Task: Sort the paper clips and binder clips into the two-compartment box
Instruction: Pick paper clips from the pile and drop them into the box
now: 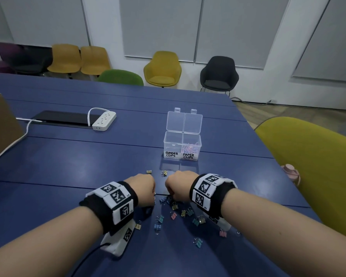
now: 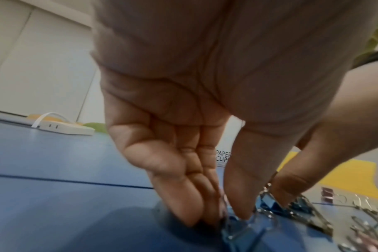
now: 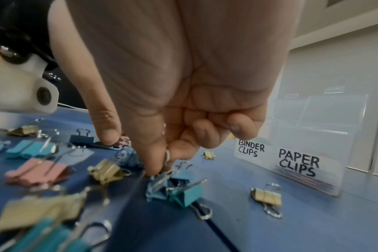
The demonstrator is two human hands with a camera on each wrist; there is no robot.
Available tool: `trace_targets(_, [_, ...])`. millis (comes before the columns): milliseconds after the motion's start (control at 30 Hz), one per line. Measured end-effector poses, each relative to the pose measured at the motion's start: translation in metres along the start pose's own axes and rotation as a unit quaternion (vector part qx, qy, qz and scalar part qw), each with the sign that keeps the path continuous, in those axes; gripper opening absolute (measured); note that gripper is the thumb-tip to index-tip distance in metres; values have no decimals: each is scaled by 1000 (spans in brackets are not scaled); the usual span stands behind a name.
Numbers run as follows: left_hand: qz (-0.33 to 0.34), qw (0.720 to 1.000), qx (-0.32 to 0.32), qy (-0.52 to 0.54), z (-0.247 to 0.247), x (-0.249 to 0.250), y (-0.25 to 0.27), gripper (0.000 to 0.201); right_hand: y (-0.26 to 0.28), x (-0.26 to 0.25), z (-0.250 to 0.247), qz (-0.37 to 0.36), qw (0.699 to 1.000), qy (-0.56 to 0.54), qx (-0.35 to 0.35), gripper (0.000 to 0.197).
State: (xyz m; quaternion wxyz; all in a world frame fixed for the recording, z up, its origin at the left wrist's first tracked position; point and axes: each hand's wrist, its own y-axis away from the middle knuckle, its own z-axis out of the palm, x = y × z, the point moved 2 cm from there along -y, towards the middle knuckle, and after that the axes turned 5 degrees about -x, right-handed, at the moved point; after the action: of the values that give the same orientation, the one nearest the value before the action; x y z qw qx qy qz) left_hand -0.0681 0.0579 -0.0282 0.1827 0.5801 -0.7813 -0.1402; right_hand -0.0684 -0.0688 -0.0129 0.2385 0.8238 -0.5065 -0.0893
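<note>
- We note a clear plastic two-compartment box [image 1: 182, 145] standing on the blue desk [image 1: 72, 162], lids up; handwritten labels read "BINDER CLIPS" on its left half, "PAPER CLIPS" on its right.
- Pale paper clips [image 1: 190, 149] lie in the right compartment.
- Small coloured metal binder clips [image 1: 176, 213] are scattered on the desk near both wrists, two gold ones nearer the box.
- Right hand [image 3: 173, 105]: grip narrow, thumb and forefinger pinching a light blue binder clip [image 3: 157, 186].
- Left hand [image 2: 183, 136]: fingers straight, tips down among blue clips.
- White power strip [image 1: 103, 120] sits far left.
</note>
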Motion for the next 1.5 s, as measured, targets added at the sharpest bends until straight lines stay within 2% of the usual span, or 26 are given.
trace_targets(67, [-18,1000,7,-20,2,3,-1,17,0,-2,-3,7,1000,24,-9,5])
trace_targets(200, [-37,998,11,-42,1,11,0,24,0,-4,-7,-1,998,62,-17,33])
trace_targets(467, [-51,997,-12,-50,1,21,1,31,-4,-3,-1,2,999,40,-29,28])
trace_targets(533, [-46,998,-21,-44,3,21,1,32,0,1,-3,3,1000,-5,-16,15])
trace_targets(667, [-29,999,-34,-29,5,17,3,35,15,29,-11,-11,987,-142,78,12])
trace_targets(800, [-22,994,-50,91,-3,2,5,31,35,71,-8,26,969,-231,88,12])
trace_targets(900, [-24,967,-41,249,-15,-14,6,20,49,100,0,51,953,-281,97,17])
trace_targets(1000, [-27,896,-36,441,-28,-20,5,18,60,121,9,70,933,-335,107,11])
trace_targets(1067, [-10,849,-52,526,-39,-19,1,16,62,129,13,77,920,-368,113,11])
trace_targets(1167, [17,810,-67,582,-56,-10,-14,16,56,136,15,72,897,-421,113,15])
trace_targets(1233, [29,805,-70,588,-67,1,-25,18,47,137,13,61,890,-439,106,17])
trace_targets(1300, [42,815,-58,575,-78,15,-36,20,37,137,8,55,884,-449,114,16])
trace_targets(1400, [49,832,22,553,-97,36,-60,22,20,136,-6,47,875,-456,158,19])
trace_targets(1500, [55,841,122,524,-111,51,-84,23,2,138,-28,75,866,-432,238,14])
